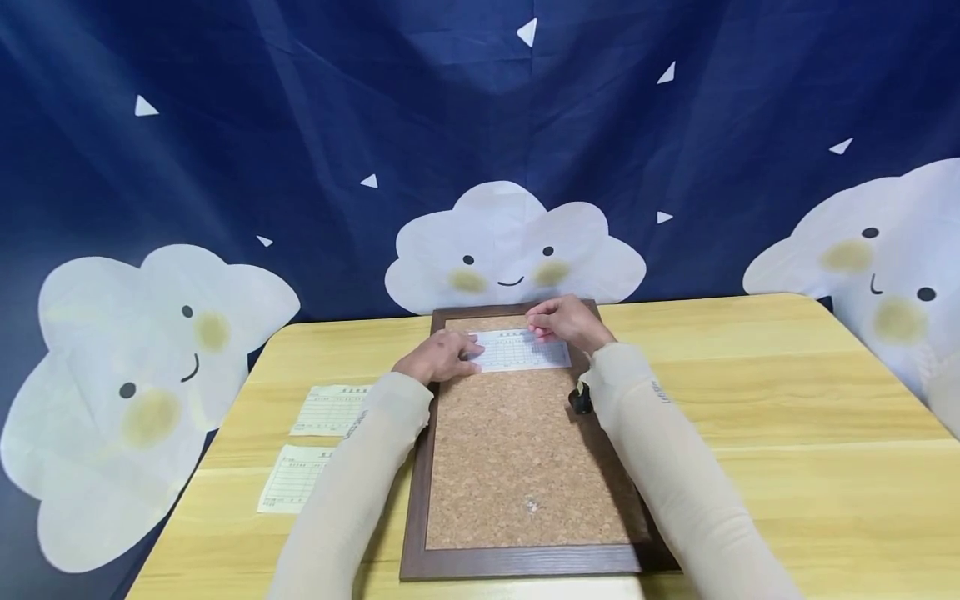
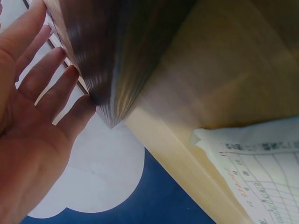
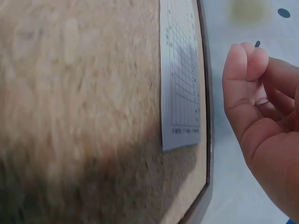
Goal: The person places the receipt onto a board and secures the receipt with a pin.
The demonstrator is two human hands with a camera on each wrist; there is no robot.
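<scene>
A white printed form [image 1: 517,350] lies across the upper part of a brown-framed cork board [image 1: 525,450]. On the form's left end rests my left hand [image 1: 442,354], its fingers extended. The left wrist view shows these fingers [image 2: 63,98] loosely spread beside the dark frame [image 2: 100,60]. My right hand [image 1: 567,322] is over the form's upper right edge. In the right wrist view its thumb and finger meet at the tips [image 3: 236,60], above the board; anything small between them is hidden. The form's end [image 3: 182,135] is flat against the cork there.
Two pale yellowish printed slips [image 1: 330,410] [image 1: 294,479] lie on the wooden table [image 1: 787,400] left of the board, partly behind my left sleeve. Tiny shiny bits [image 1: 532,506] are on the lower cork. A dark cloud-printed curtain [image 1: 480,108] hangs behind the table.
</scene>
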